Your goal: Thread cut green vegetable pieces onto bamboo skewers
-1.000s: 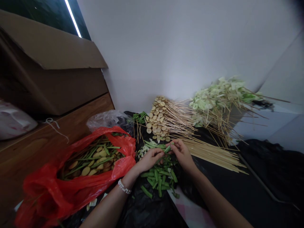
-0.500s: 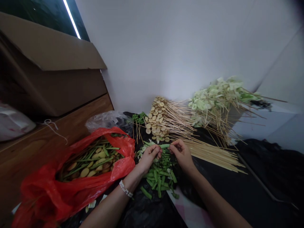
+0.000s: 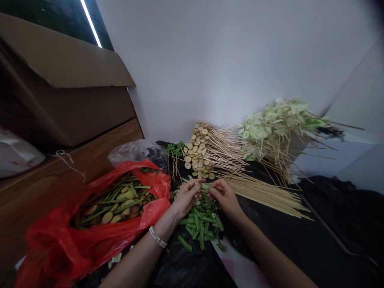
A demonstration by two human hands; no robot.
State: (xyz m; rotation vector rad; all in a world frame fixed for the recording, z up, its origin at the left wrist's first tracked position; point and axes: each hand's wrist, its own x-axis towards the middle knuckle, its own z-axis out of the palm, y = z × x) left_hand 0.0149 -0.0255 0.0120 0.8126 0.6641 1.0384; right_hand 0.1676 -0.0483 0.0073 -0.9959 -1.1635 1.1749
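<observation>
Between my hands is a green bean (image 3: 204, 186), gripped from both sides. My left hand (image 3: 188, 197), with a beaded bracelet at the wrist, pinches its left part, and my right hand (image 3: 225, 197) pinches its right part. The fingers partly cover the bean. Just below them lies a pile of broken green bean pieces (image 3: 199, 228) on black plastic. To the left, a red plastic bag (image 3: 60, 244) gapes, holding long green beans and potato slices (image 3: 120, 206). Pale scraps lie behind my left hand.
Skewered potato slices (image 3: 199, 150) lie against the wall, beside a small bunch of skewered greens (image 3: 176, 149). Bare bamboo skewers (image 3: 267, 194) lie to the right, with skewered cabbage (image 3: 276, 118) heaped behind. A cardboard box (image 3: 75, 108) and clear plastic bag (image 3: 135, 152) are at left; black plastic (image 3: 345, 208) is at right.
My hands have come closer together, the right moving left, and the stretch of bean showing between them is shorter. The piles, skewers and red bag look the same.
</observation>
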